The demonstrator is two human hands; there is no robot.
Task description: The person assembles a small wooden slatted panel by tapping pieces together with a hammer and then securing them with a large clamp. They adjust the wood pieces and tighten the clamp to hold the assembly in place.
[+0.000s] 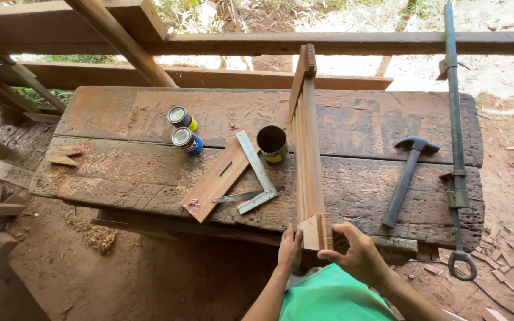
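Observation:
A narrow wooden frame [308,148] of long slats stands on edge along the worn workbench [126,119], reaching from its near edge to the far beam. My left hand [290,248] presses against the left side of the frame's near end block [317,230]. My right hand [357,254] grips that block from the right, thumb on its front face. A green shirt shows just below my hands.
A metal try square [259,173] lies over a flat slotted board [216,179]. An open dark tin [272,143] and two closed small cans [182,118] [187,141] stand left of the frame. A hammer [407,175] and a long bar clamp [456,142] lie right. Wood scraps litter the dirt floor.

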